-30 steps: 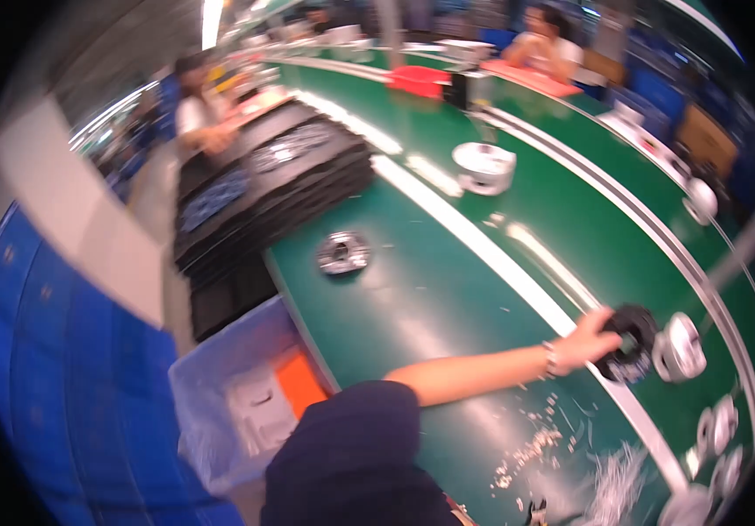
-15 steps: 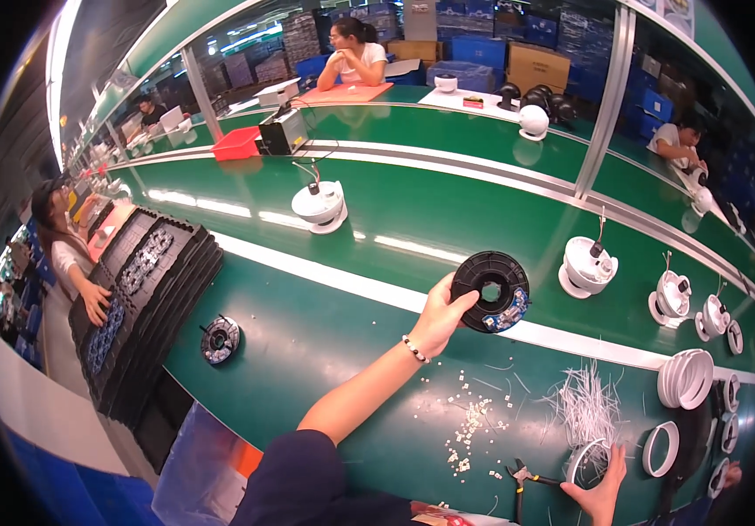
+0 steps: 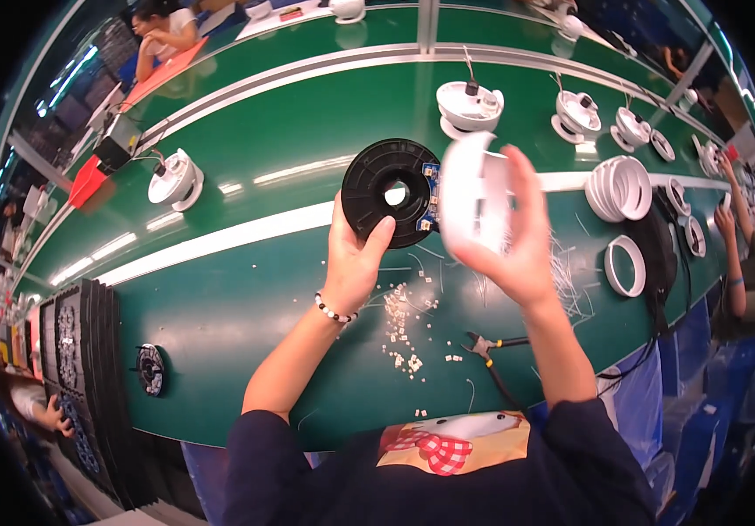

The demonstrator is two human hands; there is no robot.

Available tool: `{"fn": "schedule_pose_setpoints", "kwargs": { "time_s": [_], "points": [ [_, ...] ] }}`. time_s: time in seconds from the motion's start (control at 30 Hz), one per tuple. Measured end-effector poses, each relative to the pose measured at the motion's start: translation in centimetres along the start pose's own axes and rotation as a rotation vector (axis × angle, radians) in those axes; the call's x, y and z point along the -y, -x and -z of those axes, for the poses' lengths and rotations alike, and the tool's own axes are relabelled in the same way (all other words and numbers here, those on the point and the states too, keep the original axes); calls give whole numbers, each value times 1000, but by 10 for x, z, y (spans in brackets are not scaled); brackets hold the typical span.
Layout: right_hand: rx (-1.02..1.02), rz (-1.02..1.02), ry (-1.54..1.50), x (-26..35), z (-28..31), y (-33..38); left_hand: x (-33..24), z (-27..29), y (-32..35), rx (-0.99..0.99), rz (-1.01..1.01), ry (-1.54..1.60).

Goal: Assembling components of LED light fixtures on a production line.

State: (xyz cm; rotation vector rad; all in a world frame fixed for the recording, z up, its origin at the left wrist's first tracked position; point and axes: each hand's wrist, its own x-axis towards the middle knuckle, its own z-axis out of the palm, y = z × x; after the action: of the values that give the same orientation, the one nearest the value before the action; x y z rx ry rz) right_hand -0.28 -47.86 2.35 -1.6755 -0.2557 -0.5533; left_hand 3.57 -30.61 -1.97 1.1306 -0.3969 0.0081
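Observation:
My left hand (image 3: pixel 356 263) grips a round black plastic disc (image 3: pixel 369 197) by its lower edge. The disc has a hole at its centre and a blue circuit board (image 3: pixel 431 197) along its right side. Just right of it, my right hand (image 3: pixel 522 241) holds a white plastic ring (image 3: pixel 474 197), smeared by motion, so whether ring and disc touch I cannot tell. Below the hands, small white connectors (image 3: pixel 404 320) lie scattered on the green bench. Cutting pliers (image 3: pixel 487 346) with black and yellow handles rest near my right forearm.
Stacked white rings (image 3: pixel 612 188) and a single white ring (image 3: pixel 626 266) are at the right, by cut white strips (image 3: pixel 570 280). White round housings with wires (image 3: pixel 470 107) stand on the far green surface. Black trays (image 3: pixel 97 351) and another round board assembly (image 3: pixel 151 370) are left. Co-workers sit around.
My right hand has lifted the white ring from the bench and brought it beside the black disc. The whole view has swung to the right.

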Motion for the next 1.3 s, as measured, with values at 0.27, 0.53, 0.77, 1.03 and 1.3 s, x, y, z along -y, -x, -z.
{"fn": "schedule_pose_setpoints", "kwargs": {
  "time_s": [0.27,0.53,0.77,1.03,1.3],
  "points": [
    [22,-128,-107,-24,-29,8,-10,1,18,475,421,380],
    [246,45,331,-10,-35,17,2,9,0,190,499,855],
    [273,283,472,-7,-44,21,1,7,7,109,475,809],
    [487,413,543,-1,-36,9,7,21,9,315,487,895],
    [419,398,489,-10,-40,7,3,12,13,178,383,808]
  ]
}}
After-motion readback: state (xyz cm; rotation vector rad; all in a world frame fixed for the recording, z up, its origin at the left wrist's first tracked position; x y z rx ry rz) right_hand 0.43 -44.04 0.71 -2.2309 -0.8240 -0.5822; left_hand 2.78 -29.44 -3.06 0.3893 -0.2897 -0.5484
